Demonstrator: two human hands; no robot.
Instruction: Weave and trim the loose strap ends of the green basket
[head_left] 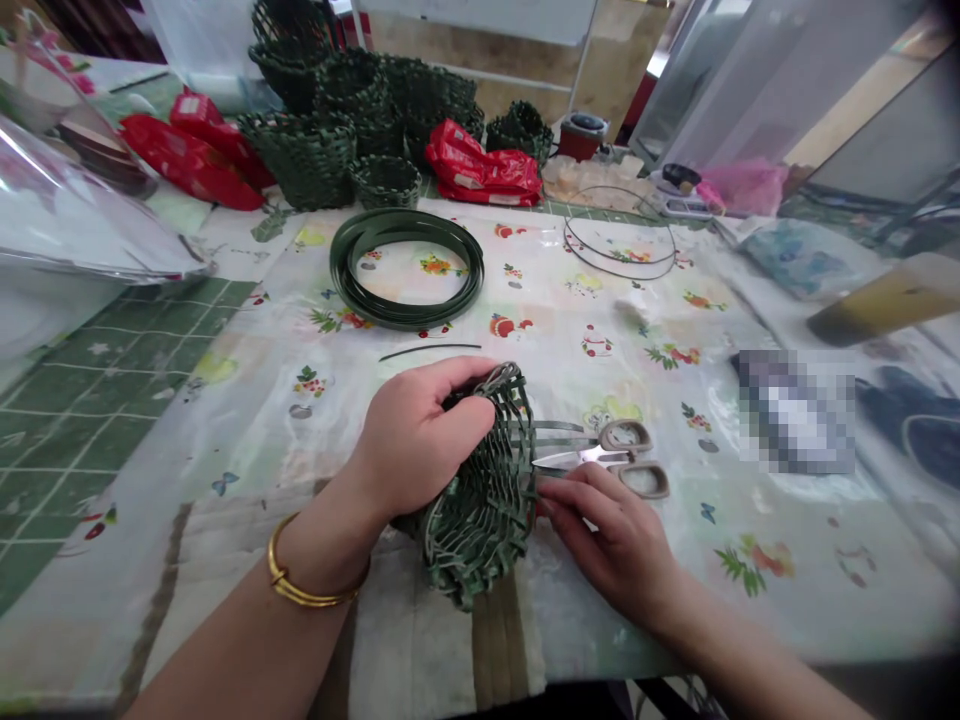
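so, l hand (416,432) grips 1 basket (487,505) nr 1 pr scissors (589,456)

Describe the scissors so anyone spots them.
On the fruit-print tablecloth, find the green basket in the left hand. Just right of it, beyond the right hand, lie the scissors: silver blades, two beige loop handles, unlike the strips beside them.

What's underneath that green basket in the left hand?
A brown-striped beige cloth shows by the near end of the green basket and seems to run beneath it. Anything directly under the basket is hidden by its weave.
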